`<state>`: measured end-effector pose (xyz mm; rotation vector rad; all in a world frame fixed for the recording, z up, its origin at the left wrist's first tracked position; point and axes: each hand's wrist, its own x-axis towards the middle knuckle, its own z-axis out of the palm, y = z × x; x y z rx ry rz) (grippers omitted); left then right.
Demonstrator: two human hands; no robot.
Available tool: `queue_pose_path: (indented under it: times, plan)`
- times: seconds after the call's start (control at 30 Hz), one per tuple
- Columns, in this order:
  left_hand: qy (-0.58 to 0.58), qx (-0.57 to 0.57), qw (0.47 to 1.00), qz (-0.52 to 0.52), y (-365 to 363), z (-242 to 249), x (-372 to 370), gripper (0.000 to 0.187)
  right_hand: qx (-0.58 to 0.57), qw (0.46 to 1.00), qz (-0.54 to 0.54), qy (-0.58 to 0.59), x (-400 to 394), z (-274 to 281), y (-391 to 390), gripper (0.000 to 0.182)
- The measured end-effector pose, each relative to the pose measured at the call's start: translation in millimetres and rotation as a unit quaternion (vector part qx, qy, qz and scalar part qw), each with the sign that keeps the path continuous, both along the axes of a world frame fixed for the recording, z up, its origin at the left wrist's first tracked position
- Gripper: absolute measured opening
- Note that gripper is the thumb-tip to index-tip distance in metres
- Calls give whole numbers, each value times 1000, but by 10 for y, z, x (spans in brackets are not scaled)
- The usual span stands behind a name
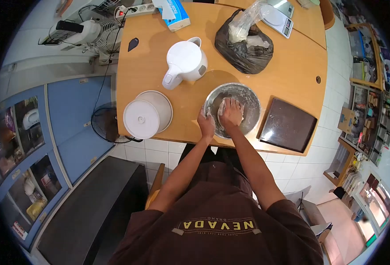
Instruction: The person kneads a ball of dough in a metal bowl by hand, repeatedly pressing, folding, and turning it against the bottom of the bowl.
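A round metal bowl (pixel 250 95), its inside smeared with pale flour or dough, stands near the table's front edge. My left hand (pixel 206 123) grips the bowl's left rim, with white residue on the fingers. Inside the bowl, my right hand (pixel 231 112) presses on a pale lump of dough (pixel 221 107), its fingers coated white. The palm hides much of the dough. Right of the bowl lies a dark rectangular tray (pixel 288 125). Behind and to the left of the bowl stands a white kettle (pixel 185 57).
A white lidded container (pixel 142 118) sits at the table's front left. Behind the bowl are a black plastic bag (pixel 246 55) and a clear bag (pixel 243 28). Farther back are a kitchen scale (pixel 276 18), a tissue pack (pixel 175 15) and a power strip (pixel 141 9).
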<state>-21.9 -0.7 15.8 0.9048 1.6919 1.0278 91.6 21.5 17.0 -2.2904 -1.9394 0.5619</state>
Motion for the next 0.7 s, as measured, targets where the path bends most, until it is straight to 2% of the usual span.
queue_pose_path:
  times: [0.07,0.17,0.27,0.37,0.47,0.5,0.57,0.7]
  plan:
    - [1,-58,998,1,-51,-68,-18,42,-3,1000,-6,-9,-8,4,101,31]
    - [-1,-85,996,30,-123,-132,6,42,-20,1000,-17,-13,-34,-13,292,30]
    - [-11,-47,999,13,-206,-242,-19,44,-14,998,-53,-23,-56,-116,423,29]
    - [10,-75,997,7,-169,-120,-5,48,-29,994,-104,-13,-60,-172,481,29]
    - [-43,-50,997,32,-146,-65,29,50,-19,991,-132,5,-67,-199,512,30]
    - [-6,-43,998,34,-156,-77,43,50,-10,990,-138,9,-63,-209,484,31]
    - [66,-30,997,38,-132,-114,81,50,14,995,-96,6,-24,-214,406,31]
    - [-28,1,999,45,-131,-197,47,49,25,997,-15,71,146,-133,405,27]
